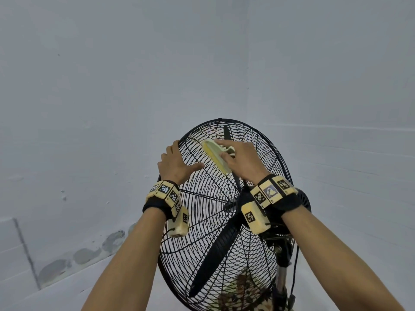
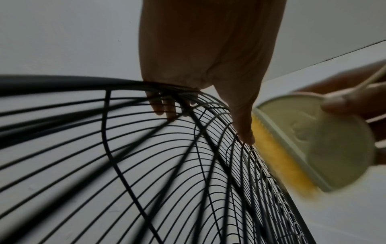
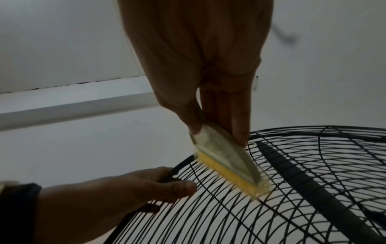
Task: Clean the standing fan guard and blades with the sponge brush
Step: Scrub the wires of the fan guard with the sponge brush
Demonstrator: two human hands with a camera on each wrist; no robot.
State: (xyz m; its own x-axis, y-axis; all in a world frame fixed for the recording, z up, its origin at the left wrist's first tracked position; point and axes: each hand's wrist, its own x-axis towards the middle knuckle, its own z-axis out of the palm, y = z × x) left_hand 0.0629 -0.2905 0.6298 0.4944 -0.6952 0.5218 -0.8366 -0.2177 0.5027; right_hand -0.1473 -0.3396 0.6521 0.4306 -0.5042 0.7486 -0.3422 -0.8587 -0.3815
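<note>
A black standing fan with a round wire guard (image 1: 202, 221) and dark blades (image 1: 215, 250) fills the lower middle of the head view. My left hand (image 1: 177, 162) grips the guard's upper left rim (image 3: 177, 170), fingers hooked over it and thumb lying on the wires (image 2: 244, 132). My right hand (image 1: 242, 160) holds a pale green sponge brush (image 1: 216, 157) with a yellow sponge edge (image 3: 229, 176), thumb and fingers pinching its body. The yellow edge presses on the upper wires of the guard (image 2: 277, 158), just right of my left thumb.
The fan's motor housing (image 1: 303, 203) and stand pole (image 1: 283, 272) with a black cord (image 1: 294, 277) sit at the right behind my right wrist. Pale walls surround the fan. Grey patches (image 1: 87, 254) line the wall base at the lower left.
</note>
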